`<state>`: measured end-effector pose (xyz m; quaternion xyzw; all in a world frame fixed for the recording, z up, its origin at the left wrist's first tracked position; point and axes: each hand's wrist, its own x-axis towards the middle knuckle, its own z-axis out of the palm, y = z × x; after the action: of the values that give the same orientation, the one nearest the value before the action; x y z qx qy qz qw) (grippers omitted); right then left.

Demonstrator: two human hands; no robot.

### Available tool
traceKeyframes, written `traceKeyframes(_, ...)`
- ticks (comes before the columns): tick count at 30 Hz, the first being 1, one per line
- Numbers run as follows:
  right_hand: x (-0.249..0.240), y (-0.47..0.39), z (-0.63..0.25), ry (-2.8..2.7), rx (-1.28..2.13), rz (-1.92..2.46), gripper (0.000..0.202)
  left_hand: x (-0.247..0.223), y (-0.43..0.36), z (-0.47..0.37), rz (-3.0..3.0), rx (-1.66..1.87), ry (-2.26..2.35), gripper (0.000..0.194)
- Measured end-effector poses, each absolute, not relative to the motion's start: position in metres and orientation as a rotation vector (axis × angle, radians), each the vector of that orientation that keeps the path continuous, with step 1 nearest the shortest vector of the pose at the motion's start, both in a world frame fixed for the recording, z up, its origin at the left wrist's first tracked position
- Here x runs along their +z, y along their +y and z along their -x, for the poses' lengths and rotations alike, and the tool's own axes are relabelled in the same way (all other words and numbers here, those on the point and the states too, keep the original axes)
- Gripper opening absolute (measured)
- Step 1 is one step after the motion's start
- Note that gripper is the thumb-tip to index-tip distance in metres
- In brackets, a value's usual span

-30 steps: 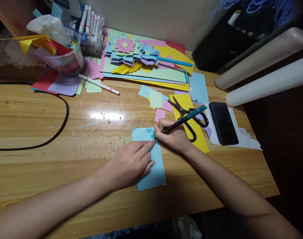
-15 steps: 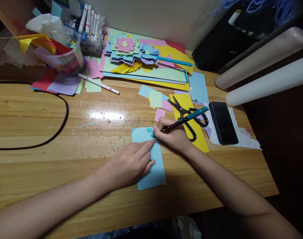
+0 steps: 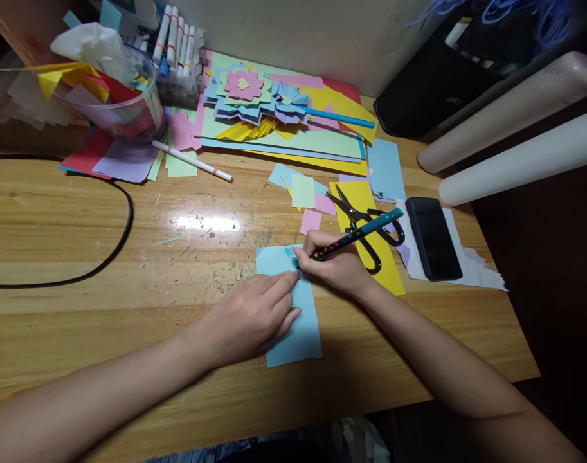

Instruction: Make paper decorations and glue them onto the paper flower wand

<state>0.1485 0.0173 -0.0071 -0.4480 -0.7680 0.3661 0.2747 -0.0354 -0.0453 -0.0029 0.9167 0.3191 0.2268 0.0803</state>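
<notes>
A light blue sheet of paper (image 3: pixel 300 334) lies flat on the wooden table near its front. My left hand (image 3: pixel 254 312) rests on the sheet, fingers stretched out and pressing it down. In my right hand (image 3: pixel 334 263) is a dark marker (image 3: pixel 353 235) with a teal end and small coloured spots. Its tip points down at the upper part of the sheet, hidden behind my fingers. Teal marks (image 3: pixel 289 251) show near the sheet's top edge. Black-handled scissors (image 3: pixel 355 215) lie just beyond my right hand, on yellow paper (image 3: pixel 388 273).
Layered paper flowers (image 3: pixel 245 90) lie on stacked coloured sheets at the back. A plastic tub of scraps (image 3: pixel 153 116) and several white markers (image 3: pixel 162 35) stand back left. A white pen (image 3: pixel 191 161), a black cable (image 3: pixel 124 238), a phone (image 3: pixel 433 238) and white rolls (image 3: pixel 519 161) surround the work area.
My right hand and the marker have shifted very slightly left over the sheet, covering more of the teal marks. My left hand stays in place.
</notes>
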Motion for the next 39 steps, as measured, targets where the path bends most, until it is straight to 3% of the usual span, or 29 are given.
traceKeyframes(39,-0.0091,0.0192,-0.147,-1.984,0.969,1.197,0.032,-0.0054,-0.0462,0.0363,-2.726,0.652,0.958,0.023)
